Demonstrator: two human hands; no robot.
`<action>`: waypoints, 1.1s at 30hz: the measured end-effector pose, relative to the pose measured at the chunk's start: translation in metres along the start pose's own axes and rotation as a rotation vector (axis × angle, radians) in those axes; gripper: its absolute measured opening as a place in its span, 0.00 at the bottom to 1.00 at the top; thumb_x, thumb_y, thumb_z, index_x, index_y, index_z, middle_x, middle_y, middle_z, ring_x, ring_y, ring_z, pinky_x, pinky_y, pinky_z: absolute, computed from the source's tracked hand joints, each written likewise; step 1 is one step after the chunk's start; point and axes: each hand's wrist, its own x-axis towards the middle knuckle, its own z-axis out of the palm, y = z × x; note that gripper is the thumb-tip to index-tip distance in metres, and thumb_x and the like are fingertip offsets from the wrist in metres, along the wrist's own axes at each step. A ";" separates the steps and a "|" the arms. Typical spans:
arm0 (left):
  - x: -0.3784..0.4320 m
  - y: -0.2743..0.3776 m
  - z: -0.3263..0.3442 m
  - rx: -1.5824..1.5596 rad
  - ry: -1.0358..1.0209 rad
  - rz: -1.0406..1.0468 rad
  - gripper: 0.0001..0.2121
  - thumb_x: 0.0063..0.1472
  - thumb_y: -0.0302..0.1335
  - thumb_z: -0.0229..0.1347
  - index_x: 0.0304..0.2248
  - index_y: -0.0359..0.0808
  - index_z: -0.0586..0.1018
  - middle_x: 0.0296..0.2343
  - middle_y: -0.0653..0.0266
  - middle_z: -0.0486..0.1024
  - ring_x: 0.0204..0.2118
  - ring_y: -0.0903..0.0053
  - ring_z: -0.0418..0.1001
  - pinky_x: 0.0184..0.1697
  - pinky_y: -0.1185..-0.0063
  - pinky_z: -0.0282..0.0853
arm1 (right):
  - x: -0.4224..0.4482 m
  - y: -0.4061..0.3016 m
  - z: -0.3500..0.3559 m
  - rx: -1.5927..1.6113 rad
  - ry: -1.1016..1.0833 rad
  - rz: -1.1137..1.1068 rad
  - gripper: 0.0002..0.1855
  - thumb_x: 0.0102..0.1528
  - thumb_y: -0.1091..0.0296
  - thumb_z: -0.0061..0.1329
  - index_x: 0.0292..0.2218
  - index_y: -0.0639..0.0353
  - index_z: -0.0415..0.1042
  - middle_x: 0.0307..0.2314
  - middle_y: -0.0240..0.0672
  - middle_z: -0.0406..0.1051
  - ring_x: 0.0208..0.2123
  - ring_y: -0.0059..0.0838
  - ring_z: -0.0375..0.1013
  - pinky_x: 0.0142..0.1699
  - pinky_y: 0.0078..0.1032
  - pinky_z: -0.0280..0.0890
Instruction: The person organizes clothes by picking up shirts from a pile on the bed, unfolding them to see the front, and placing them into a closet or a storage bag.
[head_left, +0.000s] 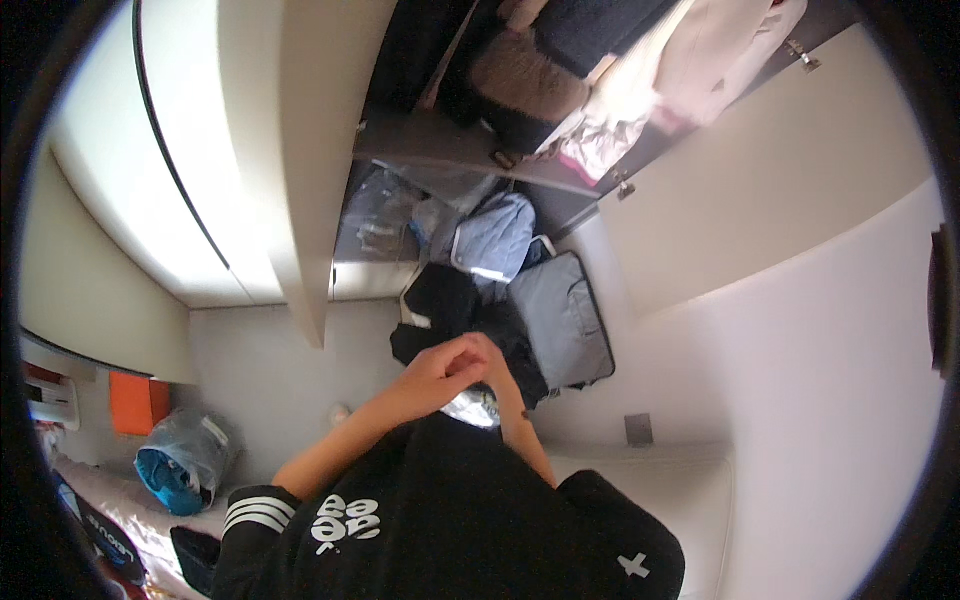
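Note:
My left hand (446, 364) and my right hand (489, 358) meet in front of my chest. The left fingers curl over the right hand, and a gap shows beside the left thumb. Whether anything lies between them I cannot tell. Just below them, between my forearms, is a shiny silvery item (474, 409) bearing print. Beyond my hands black fabric (442, 300) lies heaped. To its right leans a grey fabric case (562, 322) with dark edging. A blue-grey folded fabric piece (495, 236) rests behind the heap.
An open wardrobe holds hanging garments (697, 60) above and clear plastic bags (382, 202) below. Its door (750, 165) stands open at right. A tall pale panel (300, 150) rises on the left. At lower left are an orange box (139, 403) and a filled clear plastic bag (191, 454).

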 end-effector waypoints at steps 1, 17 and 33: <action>-0.014 0.040 0.003 0.104 0.031 0.158 0.07 0.51 0.25 0.49 0.30 0.33 0.69 0.27 0.66 0.69 0.30 0.83 0.66 0.34 0.84 0.61 | 0.005 0.013 -0.001 0.110 -0.017 0.029 0.17 0.42 0.71 0.44 0.37 0.60 0.63 0.28 0.39 0.66 0.31 0.30 0.67 0.36 0.24 0.61; -0.131 0.210 -0.079 0.721 -0.460 0.909 0.09 0.43 0.24 0.55 0.28 0.36 0.72 0.27 0.64 0.70 0.27 0.77 0.69 0.32 0.81 0.63 | 0.007 -0.077 0.077 -0.260 -0.044 -0.261 0.15 0.45 0.67 0.43 0.35 0.62 0.62 0.24 0.43 0.66 0.28 0.34 0.67 0.33 0.28 0.61; -0.075 0.152 -0.131 0.243 -0.374 0.971 0.08 0.45 0.26 0.53 0.28 0.36 0.73 0.27 0.65 0.70 0.27 0.78 0.69 0.31 0.81 0.62 | 0.043 -0.100 0.082 -0.244 -0.189 -0.033 0.19 0.46 0.69 0.43 0.41 0.60 0.60 0.34 0.39 0.64 0.35 0.30 0.65 0.40 0.23 0.60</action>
